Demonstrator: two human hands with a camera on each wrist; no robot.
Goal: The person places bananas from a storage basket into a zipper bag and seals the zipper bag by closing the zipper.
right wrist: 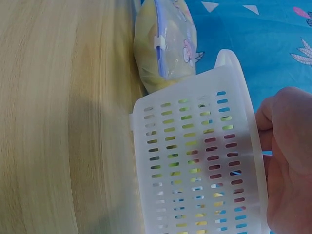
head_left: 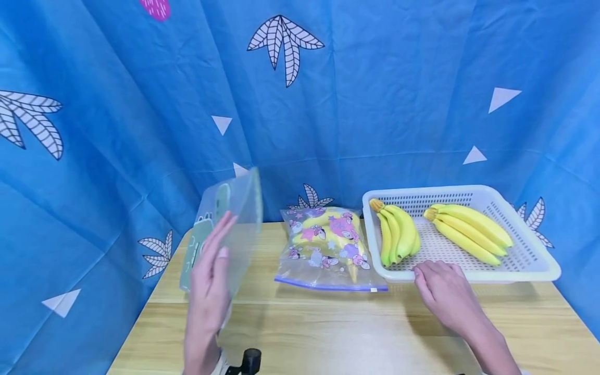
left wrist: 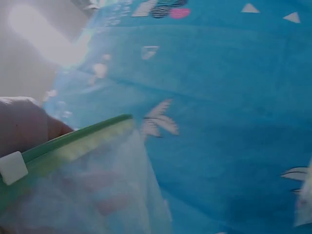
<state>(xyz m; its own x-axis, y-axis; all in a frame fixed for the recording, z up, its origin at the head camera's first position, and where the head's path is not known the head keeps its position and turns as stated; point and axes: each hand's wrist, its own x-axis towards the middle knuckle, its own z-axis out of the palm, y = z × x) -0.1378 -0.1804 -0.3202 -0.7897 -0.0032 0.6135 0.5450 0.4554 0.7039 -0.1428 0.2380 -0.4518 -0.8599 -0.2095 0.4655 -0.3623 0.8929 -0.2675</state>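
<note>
My left hand (head_left: 213, 281) holds up a translucent zip bag (head_left: 199, 255) with green printed shapes at the table's left side, its fingers fairly straight against the plastic. In the left wrist view, the bag's green zipper strip (left wrist: 83, 136) and white slider (left wrist: 13, 168) cross close in front of the hand, and pinkish shapes show through the plastic. My right hand (head_left: 445, 297) grips the front rim of a white slotted basket (head_left: 529, 263), fingers curled over the edge. Two banana bunches, one (head_left: 398, 234) at left and one (head_left: 469, 232) at right, lie inside.
Between hand and basket, a printed zip bag (head_left: 307, 260) with a purple zipper lies on the wooden table (head_left: 323, 328), yellow bananas inside. A blue patterned cloth (head_left: 389, 104) hangs behind the table and at both sides.
</note>
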